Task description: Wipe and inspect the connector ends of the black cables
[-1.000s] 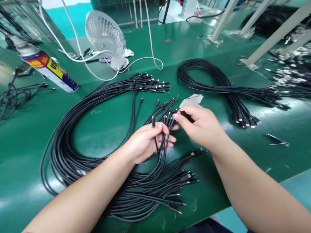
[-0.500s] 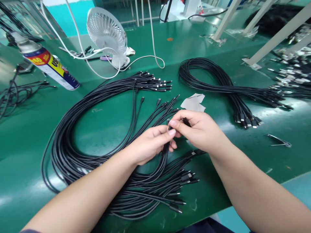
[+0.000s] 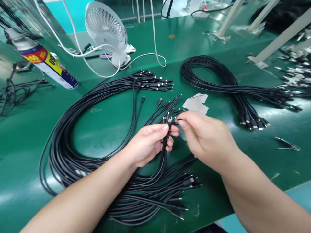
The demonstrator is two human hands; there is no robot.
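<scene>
Upright between the thumb and fingers of my left hand [image 3: 153, 140] is a small bunch of black USB cables [image 3: 167, 137], their metal-tipped plugs pointing up. Just right of these plugs, my right hand [image 3: 206, 139] pinches a black cable end [image 3: 177, 120] between thumb and forefinger; the fingers hide most of it. A large looped bundle of black cables [image 3: 65, 126] lies around and beneath my left forearm. Its plug ends [image 3: 165, 84] fan out at the back, and more plugs [image 3: 191, 181] spread out below my hands.
A second cable bundle [image 3: 209, 61] lies at the right, near metal tweezers [image 3: 286, 143] and a paper scrap [image 3: 196, 103]. A white fan [image 3: 107, 29] and spray can [image 3: 48, 61] stand at back left. Table-frame legs [image 3: 279, 38] rise at the right.
My right hand has drawn slightly away to the right from the left. The plugs in my left hand now show more. The view has shifted a little.
</scene>
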